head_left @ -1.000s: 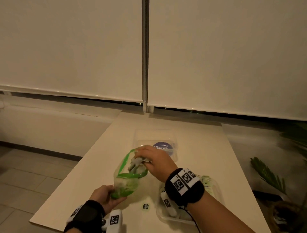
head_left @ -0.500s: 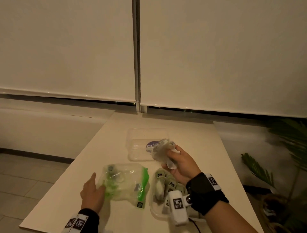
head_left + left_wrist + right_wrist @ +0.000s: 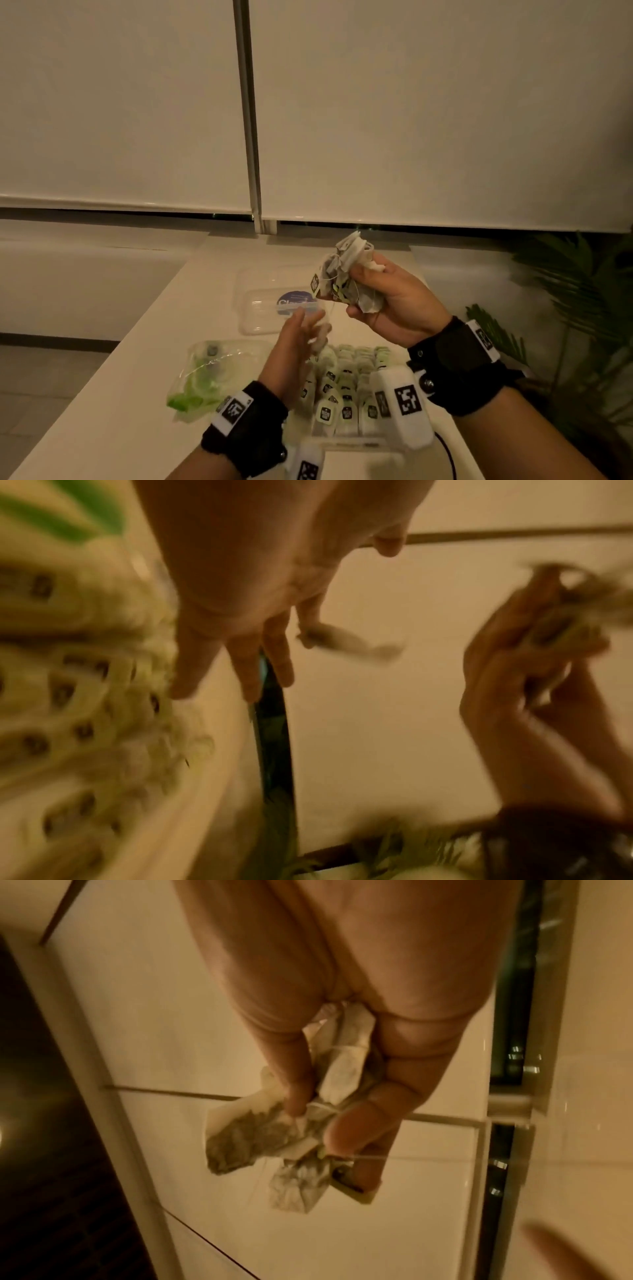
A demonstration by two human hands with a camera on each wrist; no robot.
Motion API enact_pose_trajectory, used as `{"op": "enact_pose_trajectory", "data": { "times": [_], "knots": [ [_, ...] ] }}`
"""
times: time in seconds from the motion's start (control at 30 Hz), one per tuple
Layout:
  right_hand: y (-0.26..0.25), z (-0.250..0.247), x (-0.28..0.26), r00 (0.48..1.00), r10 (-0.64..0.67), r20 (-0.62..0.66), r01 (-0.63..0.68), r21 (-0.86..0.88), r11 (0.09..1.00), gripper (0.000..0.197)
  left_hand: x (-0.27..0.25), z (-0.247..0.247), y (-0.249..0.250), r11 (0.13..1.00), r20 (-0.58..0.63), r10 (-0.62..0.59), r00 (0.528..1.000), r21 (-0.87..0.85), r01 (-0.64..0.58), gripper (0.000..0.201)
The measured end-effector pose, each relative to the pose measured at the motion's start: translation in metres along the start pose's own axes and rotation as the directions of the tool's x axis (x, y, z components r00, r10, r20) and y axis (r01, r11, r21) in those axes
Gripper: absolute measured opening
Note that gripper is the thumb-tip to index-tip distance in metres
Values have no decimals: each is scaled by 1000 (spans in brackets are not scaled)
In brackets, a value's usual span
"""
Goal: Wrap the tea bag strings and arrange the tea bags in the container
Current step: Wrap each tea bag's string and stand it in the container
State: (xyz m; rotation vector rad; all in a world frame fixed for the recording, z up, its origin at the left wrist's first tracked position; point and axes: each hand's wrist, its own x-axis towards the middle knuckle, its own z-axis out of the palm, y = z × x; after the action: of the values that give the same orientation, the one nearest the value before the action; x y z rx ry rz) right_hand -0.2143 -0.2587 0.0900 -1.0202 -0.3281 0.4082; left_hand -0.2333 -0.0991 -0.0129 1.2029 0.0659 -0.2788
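We've got the table (image 3: 144, 394) stretching out in front of us, with the closed blinds (image 3: 411, 109) behind it and a plant (image 3: 575, 308) off to the right. Close to us on the table sits the container (image 3: 346, 442), already packed with rows of tea bags (image 3: 346, 383), tags up. Just left of it lies a clear plastic bag (image 3: 212, 373) with green trim, a bit crumpled. Farther back is a clear lid (image 3: 260, 301) with a blue label.

Our right hand (image 3: 394, 301) is up above the table, fingers curled around a messy bunch of tea bags (image 3: 346, 277), strings tangled and one tag hanging off the left side. The right wrist view shows thumb and fingers clamped on that bunch (image 3: 308, 1123).

Our left hand (image 3: 294, 349) is lower, just over the container, and blurry. Most fingers look straight, but the forefinger seems to have a single tea bag (image 3: 346, 642) pinched at its tip.
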Motion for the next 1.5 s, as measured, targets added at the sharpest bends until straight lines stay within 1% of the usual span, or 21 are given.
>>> {"op": "enact_pose_trajectory", "data": {
  "times": [0.07, 0.13, 0.17, 0.2, 0.27, 0.3, 0.33, 0.37, 0.47, 0.57, 0.63, 0.7, 0.73, 0.8, 0.87, 0.97, 1.07, 1.17, 1.27, 1.4, 1.5],
  "knots": [
    [-2, -1, -1, 1000, -7, -11, 6, -75, 997, 39, 5, 7, -11, 952, 70, -156, 985, -256, 169, 80],
    [2, -5, 0, 999, -6, -45, -5, -248, 969, 27, 3, 9, -17, 810, 165, -178, 970, -535, 240, 84],
    [6, -8, 0, 997, -1, -71, -27, -394, 919, 18, 1, 12, -17, 735, 199, -162, 967, -629, 252, 85],
    [12, -11, 0, 995, 9, -101, -66, -577, 814, 13, -1, 14, -17, 684, 219, -148, 964, -682, 260, 87],
    [27, -17, 2, 990, 51, -128, -137, -875, 463, 13, -4, 19, -16, 652, 244, -147, 959, -705, 280, 91],
    [36, -20, 4, 988, 92, -128, -151, -939, 311, 17, -5, 20, -17, 650, 253, -159, 954, -700, 294, 90],
    [44, -21, 5, 982, 133, -135, -162, -964, 212, 23, -5, 20, -17, 647, 259, -176, 950, -697, 310, 86],
    [50, -20, 5, 975, 162, -150, -178, -969, 172, 29, -4, 20, -18, 641, 254, -194, 947, -698, 319, 78],
    [62, -19, 7, 975, 169, -142, -174, -965, 198, 51, -4, 20, -25, 618, 223, -232, 947, -718, 321, 54],
    [65, -21, 4, 991, 91, -100, -118, -966, 231, 61, -4, 17, -34, 602, 193, -224, 955, -743, 291, 50],
    [64, -25, -2, 990, -47, -133, -111, -938, 328, 55, -3, 10, -41, 585, 167, -227, 959, -764, 271, 56],
    [67, -32, -9, 960, -186, -209, -104, -884, 456, 41, -3, 5, -45, 535, 156, -255, 954, -799, 273, 63],
    [71, -36, -13, 941, -228, -249, -105, -857, 504, 33, -4, 5, -47, 509, 157, -266, 951, -815, 277, 63],
    [79, -41, -23, 922, -246, -298, -126, -834, 536, 23, -8, 5, -48, 478, 178, -264, 948, -830, 289, 61],
    [89, -41, -35, 931, -215, -296, -154, -850, 504, 26, -11, 4, -51, 486, 186, -249, 951, -825, 289, 63],
    [101, -39, -49, 958, -172, -228, -152, -917, 368, 30, -12, 3, -54, 532, 178, -242, 954, -798, 284, 59],
    [108, -37, -50, 977, -139, -160, -121, -959, 255, 20, -14, 9, -57, 578, 161, -252, 954, -766, 282, 35],
    [110, -33, -48, 982, -129, -140, -103, -961, 255, 35, -14, 13, -62, 644, 125, -264, 957, -715, 271, 12],
    [106, -34, -51, 958, -203, -201, -104, -908, 405, 42, -12, 9, -63, 629, 118, -254, 960, -734, 256, 13],
    [96, -42, -54, 921, -243, -305, -57, -722, 690, 36, -7, -4, -63, 589, 49, -308, 950, -774, 231, 37],
    [88, -45, -56, 885, -317, -342, 43, -615, 787, 39, -6, -16, -67, 553, 114, -335, 935, -780, 293, 54]
  ]
}}
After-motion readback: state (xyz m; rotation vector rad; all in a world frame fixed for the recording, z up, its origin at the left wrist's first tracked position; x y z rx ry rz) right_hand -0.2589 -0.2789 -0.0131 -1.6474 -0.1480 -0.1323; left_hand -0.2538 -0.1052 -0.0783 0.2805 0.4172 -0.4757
